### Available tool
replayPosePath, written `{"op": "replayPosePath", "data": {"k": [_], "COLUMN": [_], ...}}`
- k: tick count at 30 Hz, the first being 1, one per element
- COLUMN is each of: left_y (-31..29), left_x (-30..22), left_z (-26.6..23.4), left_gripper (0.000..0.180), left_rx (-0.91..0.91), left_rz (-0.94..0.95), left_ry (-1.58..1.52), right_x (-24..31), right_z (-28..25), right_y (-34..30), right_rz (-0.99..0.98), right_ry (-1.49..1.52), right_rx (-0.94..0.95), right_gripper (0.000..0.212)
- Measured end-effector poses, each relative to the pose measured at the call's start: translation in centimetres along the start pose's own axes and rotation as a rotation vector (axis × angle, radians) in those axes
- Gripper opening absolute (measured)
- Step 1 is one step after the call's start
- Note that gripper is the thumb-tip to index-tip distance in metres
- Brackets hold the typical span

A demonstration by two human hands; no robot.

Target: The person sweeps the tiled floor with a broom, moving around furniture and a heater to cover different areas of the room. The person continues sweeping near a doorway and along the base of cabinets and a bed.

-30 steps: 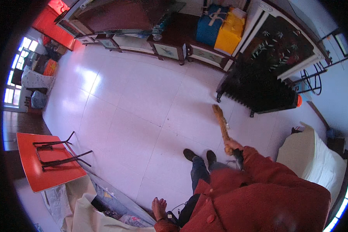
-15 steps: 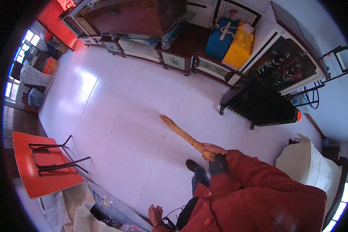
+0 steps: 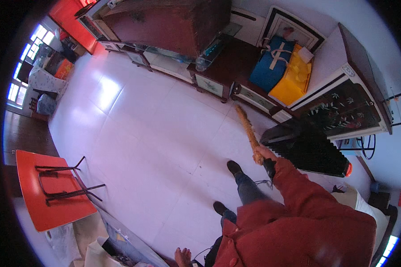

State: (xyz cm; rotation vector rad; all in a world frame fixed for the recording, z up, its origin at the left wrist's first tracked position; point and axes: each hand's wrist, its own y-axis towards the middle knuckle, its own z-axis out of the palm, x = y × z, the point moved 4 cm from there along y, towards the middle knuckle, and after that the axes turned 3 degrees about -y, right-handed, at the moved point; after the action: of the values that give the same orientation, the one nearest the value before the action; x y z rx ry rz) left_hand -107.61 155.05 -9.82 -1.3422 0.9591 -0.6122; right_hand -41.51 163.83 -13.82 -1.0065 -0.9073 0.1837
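Observation:
My right hand [image 3: 266,154] is closed around one end of a straw whisk broom [image 3: 247,127], yellow-brown and bound along its length. The broom slants up and away over the pale floor, its far tip close to the low cabinet. A dark cuff shows at that wrist, below the red sleeve. Down at the lower edge my left hand [image 3: 182,256] hangs beside my body with nothing in it, fingers loosely apart and partly cut off by the picture's edge.
A black finned radiator [image 3: 314,149] stands just right of the broom. Along the far wall runs a low dark cabinet [image 3: 216,66] bearing a blue bag [image 3: 272,62] and a yellow bag [image 3: 294,78]. An orange folding table [image 3: 51,189] lies tipped at the left.
My right hand and the broom have swung right and farther away, toward the radiator and cabinet. Both my feet now show on the floor. My left hand sits slightly lower.

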Motion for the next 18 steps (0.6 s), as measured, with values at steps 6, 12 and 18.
{"op": "replayPosePath", "data": {"k": [6, 12, 18], "left_y": [-6.4, -8.8, -9.3], "left_x": [3.3, 5.3, 7.2], "left_z": [8.2, 12.0, 13.1], "left_gripper": [0.04, 0.04, 0.056], "left_rx": [-0.209, -0.152, -0.091], "left_rz": [0.271, 0.249, 0.31], "left_ry": [0.181, 0.101, 0.135], "right_x": [4.9, 1.9, -1.9], "right_z": [-2.6, 0.9, 4.5], "right_y": [8.5, 11.2, 10.5], "right_rz": [0.039, -0.021, -0.056], "right_ry": [0.065, -0.437, -0.76], "right_rx": [0.173, -0.102, 0.292], "right_gripper": [0.02, 0.047, 0.071]}}
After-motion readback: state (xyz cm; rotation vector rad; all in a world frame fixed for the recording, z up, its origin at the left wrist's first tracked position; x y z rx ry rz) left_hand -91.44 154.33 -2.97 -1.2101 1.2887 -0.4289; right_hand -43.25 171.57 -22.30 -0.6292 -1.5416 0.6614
